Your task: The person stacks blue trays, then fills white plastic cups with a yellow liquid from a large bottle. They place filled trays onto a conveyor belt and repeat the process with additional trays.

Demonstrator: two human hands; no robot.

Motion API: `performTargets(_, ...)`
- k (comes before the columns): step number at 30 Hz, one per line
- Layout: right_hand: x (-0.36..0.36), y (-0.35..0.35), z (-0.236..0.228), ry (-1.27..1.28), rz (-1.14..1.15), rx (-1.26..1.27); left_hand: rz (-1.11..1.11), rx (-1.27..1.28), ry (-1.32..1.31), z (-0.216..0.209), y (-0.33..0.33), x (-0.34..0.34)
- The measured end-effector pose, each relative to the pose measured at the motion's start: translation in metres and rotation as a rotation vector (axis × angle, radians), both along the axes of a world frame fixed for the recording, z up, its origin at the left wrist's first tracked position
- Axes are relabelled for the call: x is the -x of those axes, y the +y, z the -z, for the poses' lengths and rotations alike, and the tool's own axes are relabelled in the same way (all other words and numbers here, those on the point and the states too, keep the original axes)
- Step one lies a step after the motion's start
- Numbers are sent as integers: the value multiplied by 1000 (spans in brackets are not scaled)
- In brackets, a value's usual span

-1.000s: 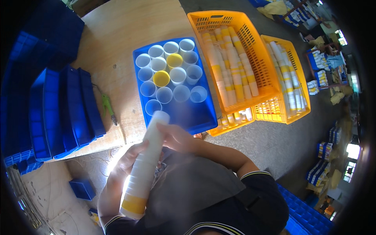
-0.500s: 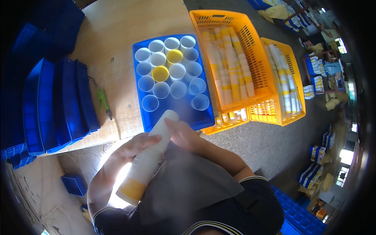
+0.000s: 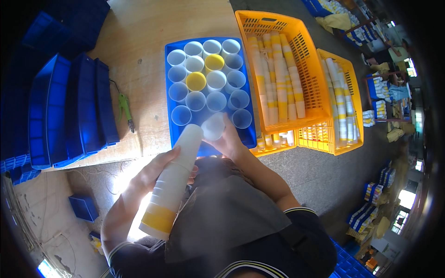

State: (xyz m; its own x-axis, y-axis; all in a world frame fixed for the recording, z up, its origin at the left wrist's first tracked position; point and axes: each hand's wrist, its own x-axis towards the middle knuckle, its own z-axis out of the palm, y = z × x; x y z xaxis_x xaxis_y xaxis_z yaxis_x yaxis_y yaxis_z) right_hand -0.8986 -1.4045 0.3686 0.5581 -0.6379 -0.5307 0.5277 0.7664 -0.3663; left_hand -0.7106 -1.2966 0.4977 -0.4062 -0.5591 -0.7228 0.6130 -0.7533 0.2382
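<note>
My left hand [image 3: 161, 167] is wrapped round a slanting stack of nested cups [image 3: 171, 185], mostly white with a yellow band near its lower end. In my right hand [image 3: 228, 137] is a single white cup [image 3: 212, 128], held over the near part of a blue tray [image 3: 173, 137]. White cups [image 3: 216, 101] stand upright in rows in that tray, mouths up. Two yellow cups, one nearer [image 3: 195, 81] and one farther [image 3: 214, 62], stand among them. The held cup is apart from the stack's top end, just right of it.
Right of the tray, an orange crate [image 3: 320, 99] holds long stacks of white and yellow cups; a second orange crate [image 3: 354, 111] stands beyond it. Blue bins [image 3: 83, 102] line the wooden table's [image 3: 139, 37] left side, near a green-handled tool [image 3: 124, 107].
A single cup has come off the stack's top end in my right hand and moved right, over the tray. My left hand still grips the stack. The whole view has shifted slightly.
</note>
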Motion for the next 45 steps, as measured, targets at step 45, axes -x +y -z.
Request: performTargets(45,63,1,-83,1150,126,1205,278,351,-13,0,19,-52)
